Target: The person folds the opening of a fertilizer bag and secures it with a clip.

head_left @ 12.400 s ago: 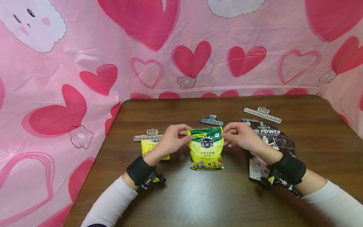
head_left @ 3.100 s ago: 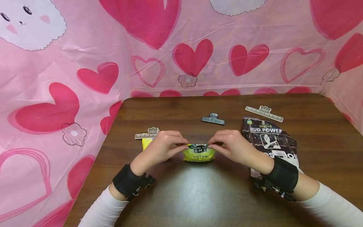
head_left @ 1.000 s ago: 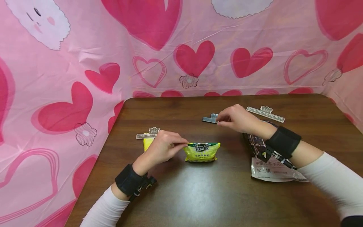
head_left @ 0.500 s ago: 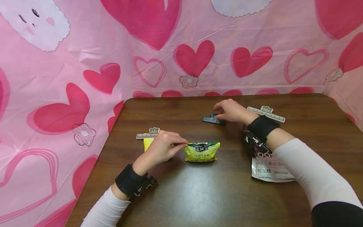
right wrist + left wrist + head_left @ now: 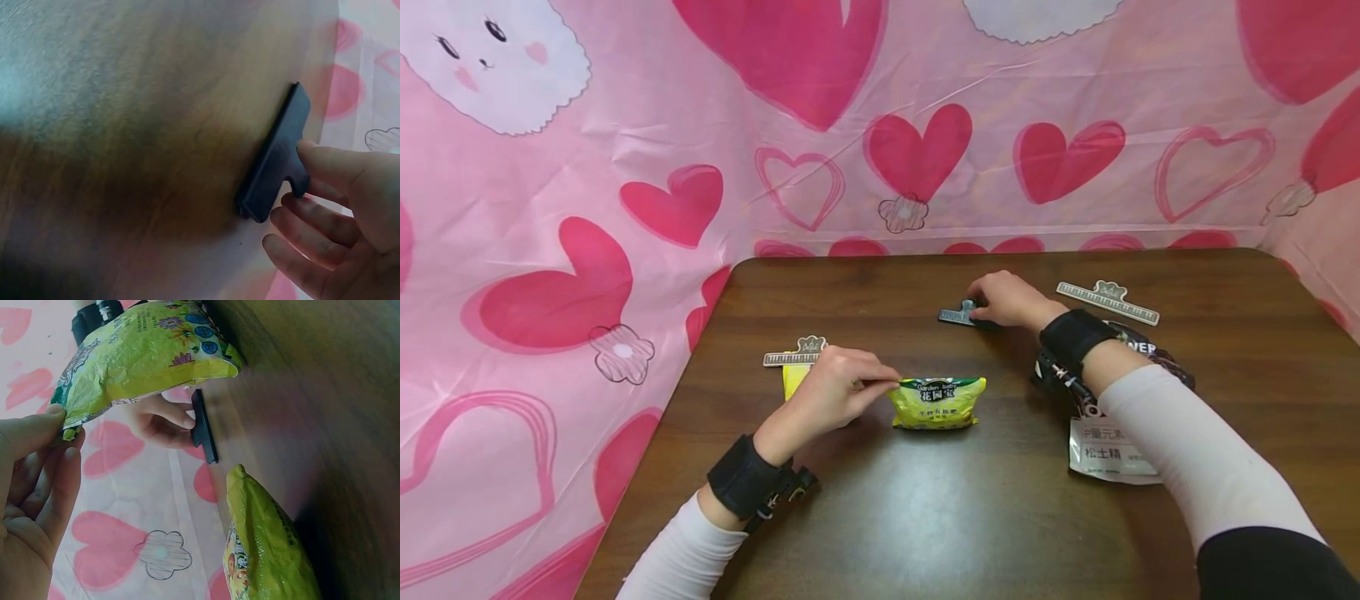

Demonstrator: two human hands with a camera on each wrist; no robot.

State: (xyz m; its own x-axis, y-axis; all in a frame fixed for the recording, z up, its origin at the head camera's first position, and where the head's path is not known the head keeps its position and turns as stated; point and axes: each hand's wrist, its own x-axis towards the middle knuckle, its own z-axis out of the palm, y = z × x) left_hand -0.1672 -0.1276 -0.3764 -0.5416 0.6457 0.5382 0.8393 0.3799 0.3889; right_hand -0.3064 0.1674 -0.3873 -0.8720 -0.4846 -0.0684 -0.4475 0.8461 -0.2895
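My left hand point(image 5: 844, 385) pinches the top left corner of a yellow and green fertilizer bag point(image 5: 938, 407), its top folded down, in the middle of the table. The left wrist view shows thumb and fingers on the corner of that bag point(image 5: 144, 359). Farther back, my right hand point(image 5: 1009, 298) pinches the handle of a dark piano-key clip point(image 5: 955, 316). In the right wrist view the thumb lies on one side of the clip point(image 5: 275, 159) handle, with fingers at the other side.
Behind my left hand lies another yellow bag point(image 5: 793, 379) with a white piano-key clip point(image 5: 790, 359) at its top. A black and silver bag point(image 5: 1108, 454) sits under my right forearm. Another white clip point(image 5: 1108, 302) lies at the back right of the wooden table point(image 5: 895, 525).
The bag's top, earlier upright between both hands, has been folded down. My right hand has let go of the bag, moved back and taken hold of the dark clip. The left hand stays.
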